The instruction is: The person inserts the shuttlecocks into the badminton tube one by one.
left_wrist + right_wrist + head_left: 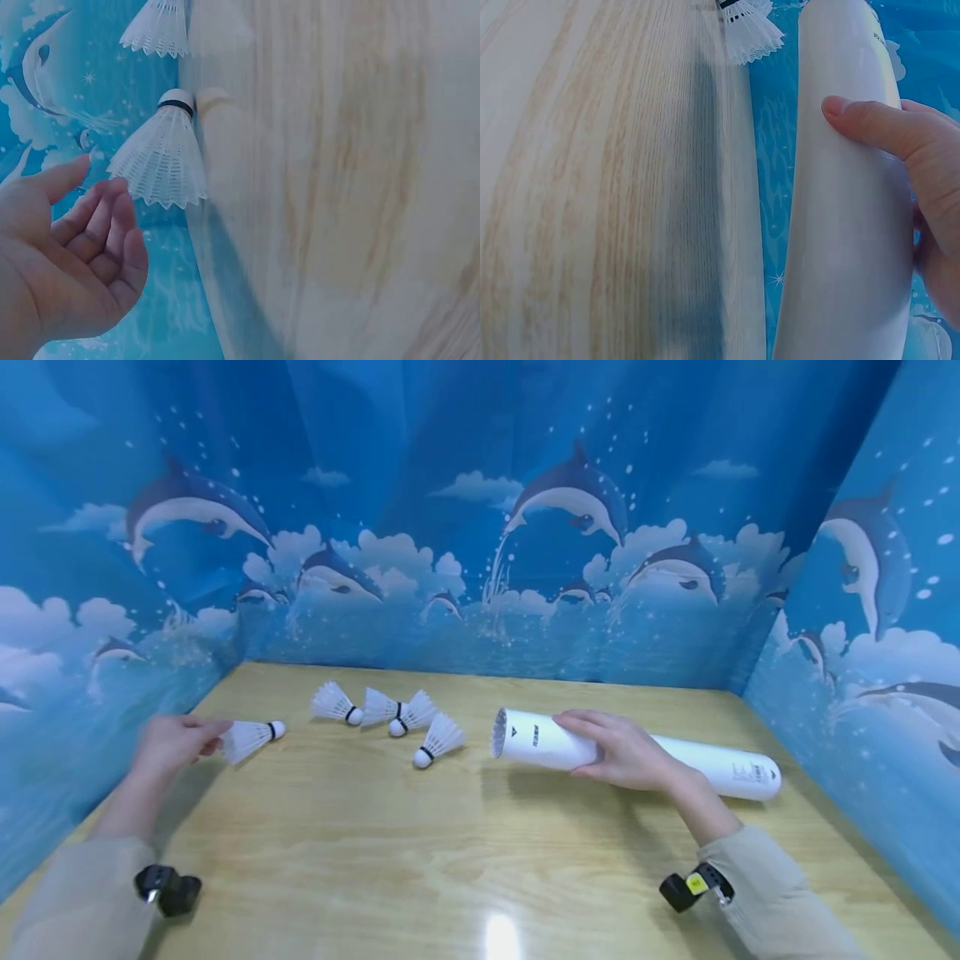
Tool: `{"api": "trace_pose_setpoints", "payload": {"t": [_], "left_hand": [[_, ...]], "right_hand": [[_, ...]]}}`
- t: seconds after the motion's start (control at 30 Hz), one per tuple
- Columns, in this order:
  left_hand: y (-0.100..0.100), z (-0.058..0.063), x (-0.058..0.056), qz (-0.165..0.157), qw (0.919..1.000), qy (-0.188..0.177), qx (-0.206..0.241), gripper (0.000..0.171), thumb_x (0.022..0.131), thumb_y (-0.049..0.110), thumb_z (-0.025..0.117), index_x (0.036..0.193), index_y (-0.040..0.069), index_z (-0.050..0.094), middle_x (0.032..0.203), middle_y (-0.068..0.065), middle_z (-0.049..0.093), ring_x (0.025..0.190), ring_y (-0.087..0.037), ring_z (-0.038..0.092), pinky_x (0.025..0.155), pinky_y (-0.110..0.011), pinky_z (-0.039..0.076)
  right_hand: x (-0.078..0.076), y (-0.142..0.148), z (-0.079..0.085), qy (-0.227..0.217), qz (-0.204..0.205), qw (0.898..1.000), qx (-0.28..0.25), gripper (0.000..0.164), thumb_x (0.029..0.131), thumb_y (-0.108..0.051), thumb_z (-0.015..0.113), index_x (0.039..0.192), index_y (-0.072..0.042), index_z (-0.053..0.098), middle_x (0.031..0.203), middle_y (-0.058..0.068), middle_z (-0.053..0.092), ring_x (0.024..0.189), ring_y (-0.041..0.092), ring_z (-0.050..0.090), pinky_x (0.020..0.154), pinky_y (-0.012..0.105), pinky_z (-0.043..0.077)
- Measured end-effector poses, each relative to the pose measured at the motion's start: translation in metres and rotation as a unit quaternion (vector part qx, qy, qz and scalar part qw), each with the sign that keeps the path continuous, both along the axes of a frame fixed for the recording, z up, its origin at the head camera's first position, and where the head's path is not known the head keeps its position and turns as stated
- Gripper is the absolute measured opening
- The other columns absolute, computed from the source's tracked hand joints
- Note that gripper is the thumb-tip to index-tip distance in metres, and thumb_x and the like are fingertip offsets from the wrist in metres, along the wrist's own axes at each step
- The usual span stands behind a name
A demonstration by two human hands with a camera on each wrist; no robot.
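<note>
Four shuttlecocks (442,736) lie on the surface (390,860), left of the frame's middle; one more shuttlecock (249,740) is further left, its feathers pinched by the left grip (178,742); the right grip (624,750) wraps around a white tube (708,762), right of the middle.

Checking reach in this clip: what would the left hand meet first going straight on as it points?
The left hand would likely meet the nearest shuttlecock first, right at its fingertips; whether they already touch is unclear.
</note>
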State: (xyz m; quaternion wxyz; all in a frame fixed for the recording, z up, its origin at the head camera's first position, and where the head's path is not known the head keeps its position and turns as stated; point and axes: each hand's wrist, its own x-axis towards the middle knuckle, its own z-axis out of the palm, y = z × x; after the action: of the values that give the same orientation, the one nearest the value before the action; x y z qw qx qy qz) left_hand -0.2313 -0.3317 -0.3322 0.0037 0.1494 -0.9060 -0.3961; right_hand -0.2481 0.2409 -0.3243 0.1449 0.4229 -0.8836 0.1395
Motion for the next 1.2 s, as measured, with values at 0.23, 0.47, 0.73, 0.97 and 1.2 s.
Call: {"api": "trace_pose_setpoints", "payload": {"t": [0.23,0.47,0.73,0.97,1.2], "left_hand": [[0.001,-0.008,-0.004,-0.019,0.9992,-0.033,-0.008,0.084,0.086,0.059,0.050,0.122,-0.017,0.047,0.097,-0.023,0.063,0.095,-0.037,0.055,0.073,-0.043,0.047],[0.004,-0.013,-0.007,-0.053,0.9964,-0.023,-0.063,0.061,0.092,0.043,0.051,0.108,-0.015,0.057,0.087,-0.017,0.064,0.089,-0.033,0.055,0.067,-0.038,0.045],[0.007,-0.013,-0.003,-0.079,0.9927,0.027,-0.087,0.032,0.090,0.016,0.054,0.095,-0.016,0.060,0.070,-0.006,0.061,0.073,-0.022,0.052,0.060,-0.030,0.040],[0.008,-0.006,-0.005,-0.095,0.9907,0.042,-0.088,0.041,0.091,0.018,0.052,0.109,-0.019,0.054,0.074,-0.008,0.065,0.070,-0.017,0.053,0.058,-0.029,0.042],[0.019,0.004,-0.004,-0.083,0.9955,0.032,-0.033,0.047,0.094,0.023,0.052,0.118,-0.018,0.050,0.091,-0.017,0.064,0.087,-0.031,0.058,0.065,-0.033,0.047]], "right_hand": [[0.002,0.001,0.000,-0.004,-0.002,1.000,-0.005,0.075,0.068,-0.024,0.083,0.133,-0.011,0.050,0.131,0.011,0.051,0.113,0.033,0.052,0.086,0.049,0.046],[0.001,0.001,0.000,0.002,0.003,1.000,-0.002,0.074,0.068,-0.025,0.082,0.133,-0.010,0.050,0.131,0.012,0.051,0.113,0.033,0.052,0.086,0.048,0.047],[0.002,0.001,-0.002,0.000,0.003,1.000,-0.004,0.074,0.068,-0.025,0.083,0.133,-0.011,0.050,0.131,0.011,0.052,0.113,0.033,0.052,0.086,0.048,0.046],[0.001,0.002,-0.001,-0.008,-0.006,1.000,0.001,0.076,0.069,-0.026,0.082,0.135,-0.012,0.048,0.133,0.011,0.050,0.114,0.034,0.051,0.086,0.049,0.046],[0.002,0.004,0.001,-0.002,0.000,1.000,-0.004,0.075,0.068,-0.026,0.083,0.134,-0.012,0.049,0.132,0.011,0.051,0.113,0.033,0.052,0.085,0.047,0.047]]}}
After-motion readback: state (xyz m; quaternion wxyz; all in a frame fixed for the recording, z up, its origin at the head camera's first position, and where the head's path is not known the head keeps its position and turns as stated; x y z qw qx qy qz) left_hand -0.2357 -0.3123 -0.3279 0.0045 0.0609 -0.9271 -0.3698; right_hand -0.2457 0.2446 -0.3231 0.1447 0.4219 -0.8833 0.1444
